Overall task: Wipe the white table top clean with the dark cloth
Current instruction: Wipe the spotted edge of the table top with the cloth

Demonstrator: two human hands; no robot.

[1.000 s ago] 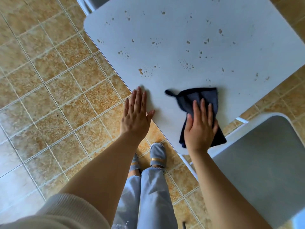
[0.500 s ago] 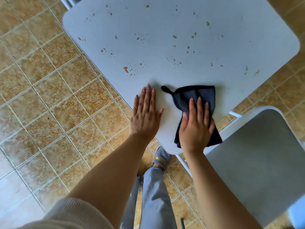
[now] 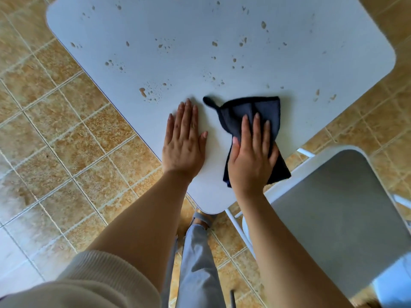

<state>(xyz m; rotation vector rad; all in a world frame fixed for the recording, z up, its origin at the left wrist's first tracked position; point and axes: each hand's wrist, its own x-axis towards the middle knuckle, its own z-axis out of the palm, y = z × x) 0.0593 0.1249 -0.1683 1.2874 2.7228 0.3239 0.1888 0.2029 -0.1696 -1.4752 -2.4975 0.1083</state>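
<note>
White table top (image 3: 222, 30) is showing scattered droplets | dark cloth (image 3: 253, 112) is lying lower centre under right hand (image 3: 251, 161), fingers flat, pressing it | left hand (image 3: 182, 147) is resting flat, spread, holding nothing

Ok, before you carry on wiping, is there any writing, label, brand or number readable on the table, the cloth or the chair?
None: no text can be read anywhere in the head view.
Table: plain white with droplets, no print.
Cloth: plain dark, no tag visible; the right hand covers part of it.
Chair: plain grey seat, no label.
Left hand: flat on bare table.
</note>
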